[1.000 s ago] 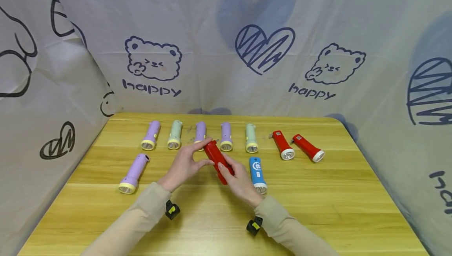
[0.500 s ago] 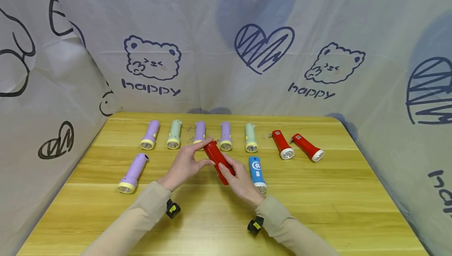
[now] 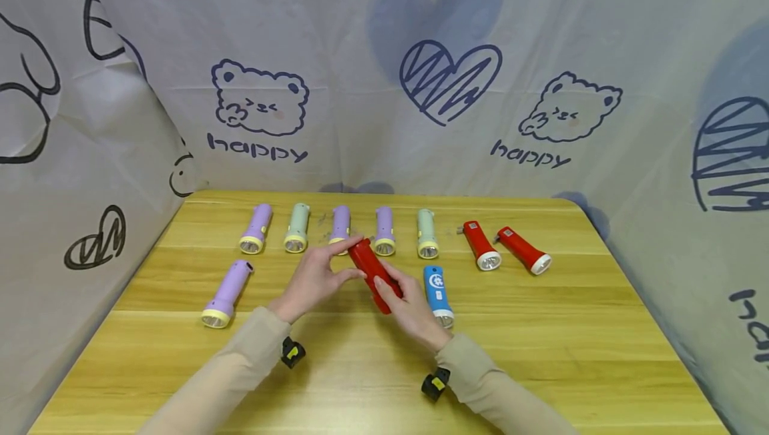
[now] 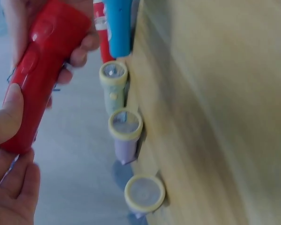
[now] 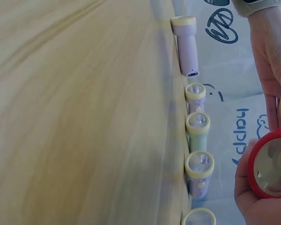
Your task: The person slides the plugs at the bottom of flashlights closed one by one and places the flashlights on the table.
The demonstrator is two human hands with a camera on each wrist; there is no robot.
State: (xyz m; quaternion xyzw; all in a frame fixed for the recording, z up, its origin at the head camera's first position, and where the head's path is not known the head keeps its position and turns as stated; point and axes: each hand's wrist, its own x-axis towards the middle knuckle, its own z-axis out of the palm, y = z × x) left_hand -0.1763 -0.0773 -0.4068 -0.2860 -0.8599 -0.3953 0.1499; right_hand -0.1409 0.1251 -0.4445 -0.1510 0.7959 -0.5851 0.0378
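Observation:
Over the middle of the table, both hands hold a red flashlight (image 3: 369,268), tilted with its tail toward the back left. My left hand (image 3: 312,281) pinches the tail end, thumb on the side and index finger reaching over the end. Nearer the head, my right hand (image 3: 411,308) grips the body, thumb lying along it. The left wrist view shows the red flashlight (image 4: 37,70) from the side, with the left thumb (image 4: 9,112) pressed on its lower part. In the right wrist view its round lens (image 5: 274,161) faces the camera, red-rimmed, with right-hand fingers curled around it.
Purple flashlights (image 3: 384,229) and green flashlights (image 3: 426,228) stand in a back row on the wooden table (image 3: 541,341). Two red flashlights (image 3: 479,243) lie at back right. A blue flashlight (image 3: 436,288) lies beside the right hand, another purple flashlight (image 3: 228,293) at left. Printed cloth (image 3: 360,155) encloses the table.

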